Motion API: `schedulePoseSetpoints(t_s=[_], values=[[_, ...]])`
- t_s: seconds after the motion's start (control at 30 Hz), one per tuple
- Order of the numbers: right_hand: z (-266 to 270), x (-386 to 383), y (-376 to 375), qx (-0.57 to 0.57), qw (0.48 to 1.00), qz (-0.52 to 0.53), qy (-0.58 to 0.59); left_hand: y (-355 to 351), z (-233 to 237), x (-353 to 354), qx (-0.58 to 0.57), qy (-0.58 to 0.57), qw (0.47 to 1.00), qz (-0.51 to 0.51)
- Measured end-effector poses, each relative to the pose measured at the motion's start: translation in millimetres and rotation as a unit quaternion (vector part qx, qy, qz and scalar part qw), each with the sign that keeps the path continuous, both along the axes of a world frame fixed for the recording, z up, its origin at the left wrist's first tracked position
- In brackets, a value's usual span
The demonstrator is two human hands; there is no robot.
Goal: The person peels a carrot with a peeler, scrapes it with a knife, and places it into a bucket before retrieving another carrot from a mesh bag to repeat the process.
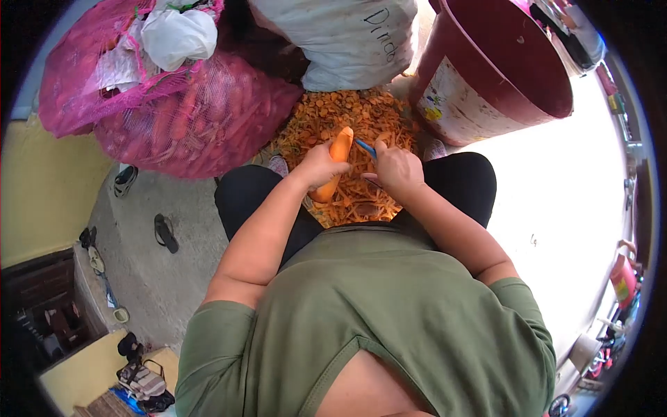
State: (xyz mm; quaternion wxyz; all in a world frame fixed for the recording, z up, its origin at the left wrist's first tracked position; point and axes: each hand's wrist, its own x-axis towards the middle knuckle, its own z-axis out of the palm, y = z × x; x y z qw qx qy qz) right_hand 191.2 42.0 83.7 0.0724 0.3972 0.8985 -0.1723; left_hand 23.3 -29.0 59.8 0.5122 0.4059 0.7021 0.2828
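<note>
My left hand is wrapped round a large orange carrot, which points up and away from me. Close by on the right, my right hand is closed on a blue-handled tool; the tool's working end is too small to make out. A small gap separates the tool from the carrot. Beneath both hands, between my knees, lies a heap of orange peelings and cut carrot pieces.
Pink mesh sacks full of carrots stand at the upper left. A white sack with handwriting stands behind the heap, and a large dark red bucket at the upper right. A black slipper lies on the concrete floor.
</note>
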Motion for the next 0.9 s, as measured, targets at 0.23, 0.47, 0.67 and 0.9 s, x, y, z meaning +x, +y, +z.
schedulePoseSetpoints(t_s=[0.23, 0.47, 0.67, 0.9], values=[[-19, -1, -3, 0.015, 1.000, 0.010, 0.000, -6, -28, -3, -0.026, 0.025, 0.999, -0.002], [-42, -13, 10, -0.041, 0.998, 0.012, -0.042, 3, -52, -10, -0.037, 0.128, 0.991, -0.017], [-89, -3, 33, -0.131, 0.978, -0.041, -0.159, 18, -24, -12, 0.084, 0.183, 0.978, 0.049], [-128, -25, 45, -0.291, 0.952, 0.027, -0.093, 37, -39, -18, 0.219, -0.301, 0.879, 0.298]])
